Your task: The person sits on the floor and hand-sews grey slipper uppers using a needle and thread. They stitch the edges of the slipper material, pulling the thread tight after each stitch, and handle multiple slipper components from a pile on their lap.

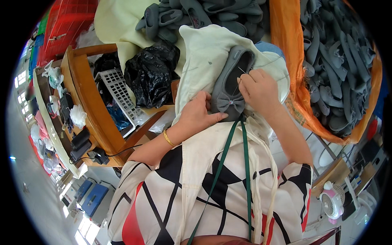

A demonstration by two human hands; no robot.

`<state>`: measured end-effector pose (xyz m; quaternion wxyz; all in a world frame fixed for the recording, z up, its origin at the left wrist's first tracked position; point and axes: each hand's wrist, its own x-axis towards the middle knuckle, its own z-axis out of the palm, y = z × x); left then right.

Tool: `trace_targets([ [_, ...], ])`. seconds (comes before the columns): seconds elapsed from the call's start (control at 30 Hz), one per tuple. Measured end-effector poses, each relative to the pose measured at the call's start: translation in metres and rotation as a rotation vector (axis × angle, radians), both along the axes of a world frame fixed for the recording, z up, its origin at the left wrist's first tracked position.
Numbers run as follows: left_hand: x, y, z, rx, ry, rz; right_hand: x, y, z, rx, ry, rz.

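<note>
A grey ballet flat with a bow on its toe rests on the pale cloth over my lap, toe toward me. My left hand grips the shoe at the toe's left side, thumb near the bow. Over the shoe's right edge, my right hand is closed in a pinch. A thin, shiny needle shows at its fingertips, partly hidden by the fingers. A fine dark thread trails across the cloth to the right of this hand.
Several grey shoes are heaped ahead of me. An orange sack full of grey shoes stands at the right. On the left are a black plastic bag, a wooden frame and a white basket.
</note>
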<state>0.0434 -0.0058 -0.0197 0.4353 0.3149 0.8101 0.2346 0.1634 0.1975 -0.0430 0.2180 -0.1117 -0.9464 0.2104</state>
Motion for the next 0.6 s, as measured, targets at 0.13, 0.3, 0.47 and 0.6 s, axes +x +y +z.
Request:
trace_targets([
  [0.13,-0.005,-0.007,-0.019,-0.014,-0.233,0.143,-0.004,0.0,0.017,0.025,0.022,-0.048],
  [0.3,-0.041,-0.001,0.014,0.234,0.034,0.21,0.016,0.037,0.052,0.121,0.046,-0.194],
  [0.47,-0.135,0.029,0.079,0.5,0.397,-0.058,0.041,0.053,0.09,0.2,0.038,-0.289],
  [0.6,-0.199,0.069,0.111,0.504,0.301,-0.523,0.065,0.06,0.101,0.2,-0.025,-0.294],
])
